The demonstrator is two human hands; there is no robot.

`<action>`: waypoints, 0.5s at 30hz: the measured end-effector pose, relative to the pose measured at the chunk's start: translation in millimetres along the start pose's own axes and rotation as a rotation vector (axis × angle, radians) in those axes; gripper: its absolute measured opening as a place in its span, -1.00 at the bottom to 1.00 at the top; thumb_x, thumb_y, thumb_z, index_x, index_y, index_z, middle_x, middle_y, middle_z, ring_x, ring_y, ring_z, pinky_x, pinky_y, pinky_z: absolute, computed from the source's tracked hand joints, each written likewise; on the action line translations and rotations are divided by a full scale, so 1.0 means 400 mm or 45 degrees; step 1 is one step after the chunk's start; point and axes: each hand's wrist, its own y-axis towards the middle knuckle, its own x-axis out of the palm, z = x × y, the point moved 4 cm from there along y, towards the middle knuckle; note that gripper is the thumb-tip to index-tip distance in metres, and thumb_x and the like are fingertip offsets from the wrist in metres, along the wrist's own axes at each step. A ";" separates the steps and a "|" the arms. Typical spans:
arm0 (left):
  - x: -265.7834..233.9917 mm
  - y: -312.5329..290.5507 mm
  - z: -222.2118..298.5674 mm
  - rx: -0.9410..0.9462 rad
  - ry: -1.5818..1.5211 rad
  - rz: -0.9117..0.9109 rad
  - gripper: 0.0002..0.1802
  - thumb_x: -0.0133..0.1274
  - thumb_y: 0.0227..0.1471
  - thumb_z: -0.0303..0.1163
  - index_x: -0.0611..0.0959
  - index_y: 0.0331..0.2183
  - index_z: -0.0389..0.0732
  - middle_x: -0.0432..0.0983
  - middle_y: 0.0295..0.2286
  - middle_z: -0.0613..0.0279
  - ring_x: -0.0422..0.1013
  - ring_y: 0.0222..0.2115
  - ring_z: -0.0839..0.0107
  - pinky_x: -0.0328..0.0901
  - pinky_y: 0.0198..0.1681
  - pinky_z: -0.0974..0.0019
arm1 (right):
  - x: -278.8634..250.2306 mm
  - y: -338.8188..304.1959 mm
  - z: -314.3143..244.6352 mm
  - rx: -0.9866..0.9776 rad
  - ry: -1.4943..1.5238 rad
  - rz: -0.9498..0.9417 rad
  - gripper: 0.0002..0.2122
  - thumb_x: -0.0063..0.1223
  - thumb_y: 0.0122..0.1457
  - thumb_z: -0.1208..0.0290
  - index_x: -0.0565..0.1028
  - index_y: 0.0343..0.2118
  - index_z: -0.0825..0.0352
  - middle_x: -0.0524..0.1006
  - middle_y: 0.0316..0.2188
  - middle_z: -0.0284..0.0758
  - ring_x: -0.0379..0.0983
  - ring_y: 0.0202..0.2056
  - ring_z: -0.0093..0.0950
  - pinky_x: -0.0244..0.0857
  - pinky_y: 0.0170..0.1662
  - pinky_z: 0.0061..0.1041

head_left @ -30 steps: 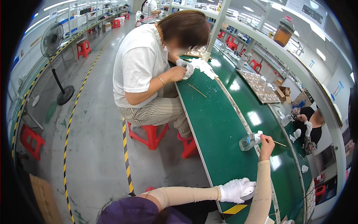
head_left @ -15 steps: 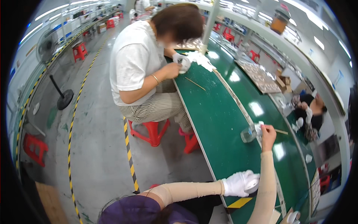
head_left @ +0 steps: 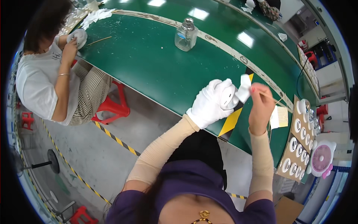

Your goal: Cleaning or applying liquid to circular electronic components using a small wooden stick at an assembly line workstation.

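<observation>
My left hand (head_left: 205,106), in a white glove, is closed round a white round plastic part (head_left: 227,98) with small dark slots in its face. It is held above the near edge of the green table. Bare and closed, my right hand (head_left: 262,112) pinches a thin wooden stick (head_left: 275,100) together with a white cloth (head_left: 244,88). The cloth hangs close beside the white part; whether they touch I cannot tell. Farther off, a clear glass bottle (head_left: 186,36) with a metal top stands upright on the table.
Right of me, several white ring-shaped parts lie on a brown board (head_left: 292,149), next to a pink and white fan (head_left: 322,158). A yellow card (head_left: 282,116) is nearer. To my left, a co-worker (head_left: 44,74) sits on a red stool (head_left: 112,106) handling a white part.
My right hand has come back from the glass bottle to beside my left hand, still with the stick and cloth. The bottle now stands alone. The view has turned towards the right.
</observation>
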 end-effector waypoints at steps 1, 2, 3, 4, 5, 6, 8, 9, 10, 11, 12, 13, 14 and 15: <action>0.000 -0.002 -0.002 0.020 0.003 0.016 -0.11 0.36 -0.36 -0.21 0.33 0.05 -0.14 0.31 -0.09 0.02 0.35 -0.12 0.02 0.32 -0.09 0.10 | -0.013 -0.032 0.013 0.024 -0.069 -0.004 -0.97 0.06 0.13 0.63 0.48 -0.37 0.45 0.49 -0.35 -0.34 0.36 -0.34 -0.63 0.24 -0.23 -0.69; 0.002 -0.002 -0.005 0.041 0.007 0.031 -0.11 0.36 -0.35 -0.21 0.33 0.06 -0.14 0.31 -0.09 0.03 0.35 -0.11 0.03 0.33 -0.09 0.11 | -0.020 -0.056 0.034 0.042 -0.045 0.012 -0.95 0.07 0.13 0.63 0.48 -0.35 0.46 0.48 -0.34 -0.33 0.36 -0.33 -0.63 0.24 -0.24 -0.69; 0.003 0.001 0.005 0.233 0.139 0.086 -0.10 0.36 -0.33 -0.21 0.30 0.07 -0.14 0.32 -0.09 0.03 0.35 -0.10 0.05 0.33 -0.09 0.13 | -0.018 -0.073 0.054 0.062 -0.056 0.005 -0.96 0.07 0.13 0.62 0.48 -0.35 0.46 0.48 -0.33 -0.34 0.36 -0.32 -0.64 0.24 -0.24 -0.69; 0.003 -0.003 0.007 0.227 0.134 0.070 -0.10 0.36 -0.33 -0.21 0.30 0.07 -0.14 0.32 -0.09 0.03 0.35 -0.10 0.05 0.33 -0.09 0.13 | -0.015 -0.086 0.069 0.081 -0.065 -0.003 -0.95 0.07 0.14 0.62 0.49 -0.35 0.46 0.48 -0.33 -0.35 0.36 -0.32 -0.64 0.24 -0.24 -0.69; -0.001 -0.005 0.004 0.159 0.046 0.043 -0.10 0.36 -0.32 -0.22 0.29 0.07 -0.14 0.32 -0.09 0.03 0.34 -0.10 0.05 0.33 -0.09 0.14 | -0.005 -0.085 0.077 0.129 -0.092 -0.080 -0.96 0.06 0.14 0.62 0.50 -0.35 0.46 0.48 -0.34 -0.35 0.35 -0.33 -0.64 0.23 -0.26 -0.69; 0.000 -0.007 -0.002 0.090 -0.041 0.017 -0.10 0.35 -0.31 -0.23 0.28 0.08 -0.14 0.32 -0.09 0.04 0.34 -0.09 0.05 0.33 -0.09 0.15 | 0.000 -0.086 0.082 0.142 -0.091 -0.072 -0.96 0.06 0.14 0.62 0.50 -0.35 0.46 0.48 -0.34 -0.35 0.35 -0.33 -0.64 0.23 -0.26 -0.69; 0.006 -0.005 -0.005 0.112 -0.033 0.016 -0.09 0.36 -0.31 -0.24 0.27 0.09 -0.15 0.32 -0.09 0.03 0.35 -0.10 0.05 0.34 -0.10 0.16 | 0.008 -0.087 0.081 0.024 -0.215 -0.083 -0.96 0.06 0.13 0.62 0.50 -0.36 0.45 0.47 -0.37 -0.35 0.34 -0.35 -0.63 0.21 -0.28 -0.68; 0.004 -0.004 -0.001 0.135 -0.034 0.045 -0.08 0.37 -0.31 -0.23 0.27 0.09 -0.16 0.32 -0.09 0.02 0.36 -0.11 0.04 0.34 -0.11 0.16 | 0.007 -0.098 0.077 -0.014 -0.225 -0.113 -0.97 0.05 0.13 0.64 0.50 -0.38 0.44 0.46 -0.39 -0.34 0.33 -0.36 -0.60 0.21 -0.30 -0.66; 0.000 -0.005 0.004 0.158 -0.036 0.074 -0.07 0.37 -0.32 -0.23 0.26 0.08 -0.16 0.32 -0.08 0.02 0.37 -0.12 0.04 0.34 -0.11 0.16 | 0.005 -0.113 0.081 -0.001 -0.222 -0.112 -0.97 0.05 0.13 0.64 0.50 -0.38 0.44 0.46 -0.39 -0.34 0.33 -0.36 -0.60 0.21 -0.30 -0.66; -0.004 0.001 0.011 0.156 -0.037 0.067 -0.07 0.37 -0.32 -0.23 0.26 0.08 -0.16 0.32 -0.08 0.02 0.37 -0.12 0.04 0.34 -0.11 0.16 | 0.005 -0.126 0.084 -0.059 -0.232 -0.131 -0.98 0.04 0.13 0.64 0.50 -0.39 0.45 0.45 -0.39 -0.34 0.34 -0.36 -0.59 0.21 -0.29 -0.66; -0.012 0.004 0.023 0.196 -0.019 0.057 -0.06 0.38 -0.33 -0.23 0.26 0.08 -0.17 0.31 -0.08 0.01 0.38 -0.13 0.05 0.35 -0.12 0.15 | 0.007 -0.132 0.085 -0.117 -0.243 -0.149 -0.98 0.03 0.13 0.65 0.49 -0.41 0.45 0.45 -0.39 -0.35 0.34 -0.35 -0.58 0.22 -0.29 -0.65; -0.012 0.007 0.030 0.236 -0.001 0.047 -0.06 0.39 -0.33 -0.23 0.27 0.08 -0.18 0.31 -0.08 0.00 0.40 -0.15 0.05 0.35 -0.12 0.15 | 0.006 -0.130 0.087 -0.119 -0.244 -0.120 -0.99 0.03 0.13 0.65 0.47 -0.41 0.45 0.46 -0.41 -0.33 0.34 -0.36 -0.57 0.22 -0.29 -0.65; -0.004 0.002 0.019 0.232 0.003 0.040 -0.06 0.39 -0.33 -0.23 0.27 0.08 -0.18 0.31 -0.08 0.00 0.40 -0.15 0.05 0.35 -0.12 0.15 | 0.014 -0.126 0.087 -0.112 -0.239 -0.118 -0.99 0.03 0.13 0.65 0.47 -0.41 0.45 0.46 -0.41 -0.33 0.34 -0.36 -0.57 0.22 -0.29 -0.65; 0.007 -0.005 -0.003 0.172 -0.037 0.056 -0.06 0.39 -0.34 -0.23 0.27 0.08 -0.18 0.31 -0.07 -0.01 0.40 -0.15 0.05 0.35 -0.11 0.15 | 0.017 -0.114 0.088 -0.089 -0.218 -0.032 -0.99 0.04 0.12 0.65 0.47 -0.40 0.45 0.46 -0.42 -0.32 0.34 -0.36 -0.57 0.22 -0.29 -0.65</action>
